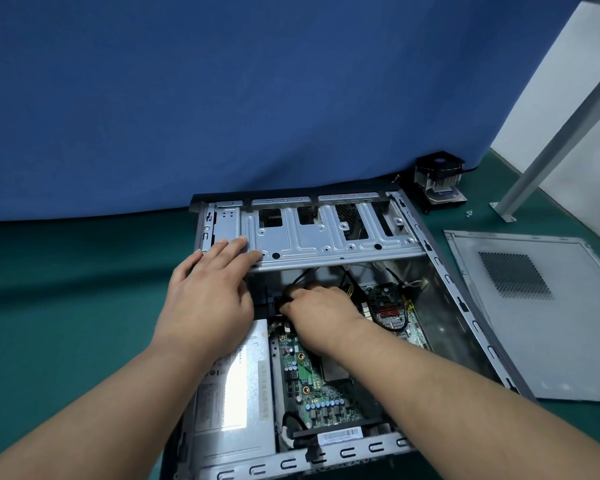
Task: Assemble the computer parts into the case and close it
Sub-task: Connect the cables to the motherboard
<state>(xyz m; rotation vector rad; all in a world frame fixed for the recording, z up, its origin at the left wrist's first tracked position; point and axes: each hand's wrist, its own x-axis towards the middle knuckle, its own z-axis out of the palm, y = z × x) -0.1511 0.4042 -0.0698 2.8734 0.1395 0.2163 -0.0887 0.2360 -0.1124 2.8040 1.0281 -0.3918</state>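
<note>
The open computer case (440,268) lies flat on a green table (66,289), and everything else is placed from it. The left hand (208,292) rests on the case's far left corner, fingers spread and flat on the silver drive cage (326,237) that spans the far end, gripping nothing. The right hand (321,308) reaches down into the case just below that cage, fingers curled around a bundle of black cables (293,289); what lies under the fingers is hidden. Inside the case, the green motherboard (309,386) fills the middle, and the silver power supply (229,393) sits along the left side, touching the near wall. To the right of the case, just beside its right wall, the grey side panel (534,323) with a mesh vent lies flat on the table. Beyond the case's far right corner stands 1 CPU cooler (439,176) against the blue backdrop (222,98).
</note>
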